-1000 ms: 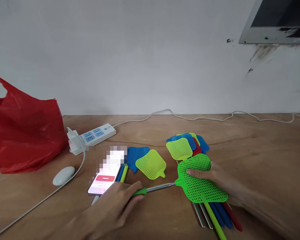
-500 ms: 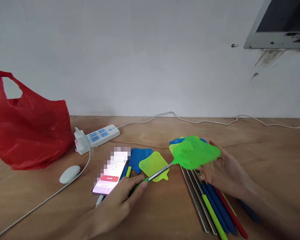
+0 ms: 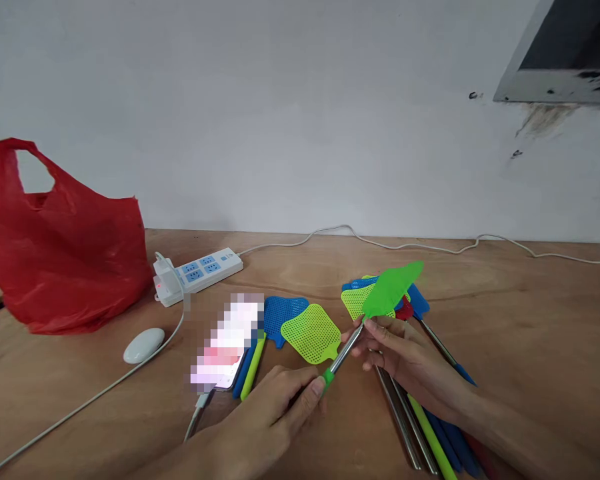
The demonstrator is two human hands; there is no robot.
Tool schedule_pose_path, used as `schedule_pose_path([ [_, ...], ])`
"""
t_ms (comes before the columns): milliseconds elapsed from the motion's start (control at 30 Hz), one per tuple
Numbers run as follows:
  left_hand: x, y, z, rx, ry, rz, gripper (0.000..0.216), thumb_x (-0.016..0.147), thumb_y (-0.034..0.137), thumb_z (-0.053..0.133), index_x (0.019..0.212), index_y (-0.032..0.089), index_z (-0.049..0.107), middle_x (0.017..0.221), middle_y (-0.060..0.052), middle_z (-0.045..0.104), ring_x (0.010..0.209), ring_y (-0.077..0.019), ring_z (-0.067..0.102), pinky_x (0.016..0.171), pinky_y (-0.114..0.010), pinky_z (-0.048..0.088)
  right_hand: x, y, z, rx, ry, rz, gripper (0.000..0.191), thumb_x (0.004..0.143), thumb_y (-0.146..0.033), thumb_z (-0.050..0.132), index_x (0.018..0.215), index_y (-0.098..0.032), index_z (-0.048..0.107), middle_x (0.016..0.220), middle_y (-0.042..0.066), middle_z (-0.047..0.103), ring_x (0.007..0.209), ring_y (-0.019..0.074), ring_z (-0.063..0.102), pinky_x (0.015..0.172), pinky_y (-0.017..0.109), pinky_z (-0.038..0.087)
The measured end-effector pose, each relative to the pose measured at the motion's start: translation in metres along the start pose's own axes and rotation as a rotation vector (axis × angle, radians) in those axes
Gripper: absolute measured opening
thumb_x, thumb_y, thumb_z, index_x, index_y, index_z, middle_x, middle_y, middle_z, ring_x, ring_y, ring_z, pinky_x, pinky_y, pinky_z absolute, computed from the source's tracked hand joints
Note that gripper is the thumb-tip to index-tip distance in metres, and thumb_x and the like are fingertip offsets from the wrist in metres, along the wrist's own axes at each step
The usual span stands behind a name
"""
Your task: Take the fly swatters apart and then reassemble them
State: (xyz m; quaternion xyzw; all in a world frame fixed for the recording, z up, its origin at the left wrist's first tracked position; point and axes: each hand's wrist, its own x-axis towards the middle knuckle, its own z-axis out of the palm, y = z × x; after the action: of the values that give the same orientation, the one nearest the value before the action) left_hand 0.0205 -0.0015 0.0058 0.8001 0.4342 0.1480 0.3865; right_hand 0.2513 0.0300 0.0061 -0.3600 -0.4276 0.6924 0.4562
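Left grip [image 3: 271, 417]: closed round the handle end of the green swatter [image 3: 391, 290]. Right grip [image 3: 405, 357]: fingertips pinching its metal shaft just below the head, which is raised and tilted over the swatter pile [image 3: 426, 429] on the bench [image 3: 530, 313].

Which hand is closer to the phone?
Left. The left hand sits right of the phone, holding the green fly swatter; the right hand pinches its rod farther right.

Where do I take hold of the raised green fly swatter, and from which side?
Take the green fly swatter by its green handle at the low end, from the near left, where the left hand closes on it. The metal rod slants up and away; the mesh head is thin and tilted, and the right hand pinches the rod below it.
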Motion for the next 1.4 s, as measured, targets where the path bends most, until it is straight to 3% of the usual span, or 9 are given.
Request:
schedule_pose_path([
  [200, 0.007, -0.006, -0.014, 0.397, 0.104, 0.047, 0.032, 0.105, 0.035, 0.034, 0.091, 0.020, 0.058, 0.087, -0.003, 0.066, 0.077, -0.0215, 0.062, 0.066, -0.032, 0.040, 0.018, -0.010, -0.019, -0.097, 0.221, 0.000, 0.036, 0.072, -0.050, 0.083, 0.079, -0.018, 0.068, 0.062, -0.003, 0.062, 0.048, 0.0063, 0.047, 0.042, 0.016, 0.039],
  [333, 0.017, -0.015, -0.026, 0.767, 0.147, -0.098, 0.031, 0.105, 0.033, 0.037, 0.092, 0.017, 0.060, 0.086, -0.008, 0.068, 0.074, -0.0280, 0.066, 0.061, -0.035, 0.041, 0.027, -0.008, -0.039, -0.407, 0.265, 0.074, 0.038, 0.072, -0.053, 0.079, 0.081, -0.017, 0.069, 0.051, -0.006, 0.054, 0.038, 0.0064, 0.037, 0.036, 0.019, 0.025],
  [433, 0.024, -0.018, -0.032, 0.909, 0.157, -0.192, 0.032, 0.105, 0.032, 0.036, 0.092, 0.016, 0.061, 0.086, -0.010, 0.069, 0.077, -0.0325, 0.069, 0.060, -0.037, 0.044, 0.030, 0.000, -0.051, -0.751, 0.263, -0.008, 0.038, 0.082, -0.055, 0.066, 0.082, -0.017, 0.070, 0.053, -0.003, 0.059, 0.041, 0.0101, 0.044, 0.039, 0.022, 0.028],
  [567, 0.027, -0.019, -0.035, 0.971, 0.171, -0.248, 0.032, 0.105, 0.032, 0.037, 0.094, 0.015, 0.062, 0.092, -0.013, 0.071, 0.088, -0.0360, 0.070, 0.062, -0.039, 0.047, 0.032, 0.008, -0.062, -1.112, 0.247, -0.162, 0.040, 0.092, -0.051, 0.050, 0.085, -0.018, 0.071, 0.056, 0.001, 0.064, 0.050, 0.0176, 0.058, 0.048, 0.027, 0.037],
  [767, 0.026, -0.027, -0.038, 1.023, 0.152, -0.355, 0.037, 0.106, 0.038, 0.034, 0.097, 0.015, 0.062, 0.090, -0.015, 0.073, 0.080, -0.0376, 0.071, 0.058, -0.038, 0.044, 0.033, 0.009, -0.066, -1.333, 0.378, -0.266, 0.029, 0.084, -0.037, 0.060, 0.103, -0.017, 0.070, 0.057, 0.001, 0.065, 0.059, 0.0241, 0.061, 0.057, 0.031, 0.032],
  [900, 0.025, -0.032, -0.036, 0.975, 0.103, -0.238, 0.036, 0.106, 0.038, 0.036, 0.092, 0.016, 0.061, 0.084, -0.013, 0.072, 0.075, -0.0339, 0.070, 0.057, -0.034, 0.038, 0.029, 0.007, -0.062, -1.540, 0.429, -0.286, 0.068, 0.086, -0.031, 0.057, 0.148, -0.012, 0.035, 0.062, -0.002, 0.069, 0.062, 0.0252, 0.065, 0.055, 0.030, 0.031],
  [1033, 0.024, -0.031, -0.035, 0.783, 0.066, 0.006, 0.035, 0.104, 0.040, 0.039, 0.080, 0.020, 0.056, 0.075, -0.005, 0.067, 0.067, -0.0247, 0.064, 0.055, -0.030, 0.029, 0.025, 0.007, -0.060, -1.739, 0.434, -0.269, 0.078, 0.089, -0.026, 0.055, 0.155, -0.012, 0.017, 0.066, -0.001, 0.070, 0.063, 0.0252, 0.066, 0.051, 0.030, 0.027],
  [1133, 0.025, -0.029, -0.037, 0.742, 0.096, 0.051, 0.035, 0.104, 0.038, 0.039, 0.077, 0.021, 0.053, 0.075, -0.003, 0.065, 0.064, -0.0219, 0.061, 0.054, -0.030, 0.026, 0.024, 0.007, -0.062, -1.854, 0.432, -0.301, 0.075, 0.089, -0.023, 0.055, 0.154, -0.015, 0.020, 0.074, 0.002, 0.071, 0.068, 0.0264, 0.068, 0.050, 0.030, 0.028],
  [1400, 0.028, -0.035, -0.038, 0.888, 0.095, -0.143, 0.028, 0.101, 0.031, 0.043, 0.079, 0.020, 0.057, 0.072, -0.006, 0.066, 0.063, -0.0267, 0.064, 0.052, -0.032, 0.027, 0.026, 0.011, -0.066, -1.931, 0.348, -0.609, 0.033, 0.089, -0.014, 0.051, 0.120, -0.020, 0.062, 0.103, 0.008, 0.068, 0.095, 0.0266, 0.065, 0.069, 0.033, 0.048],
])
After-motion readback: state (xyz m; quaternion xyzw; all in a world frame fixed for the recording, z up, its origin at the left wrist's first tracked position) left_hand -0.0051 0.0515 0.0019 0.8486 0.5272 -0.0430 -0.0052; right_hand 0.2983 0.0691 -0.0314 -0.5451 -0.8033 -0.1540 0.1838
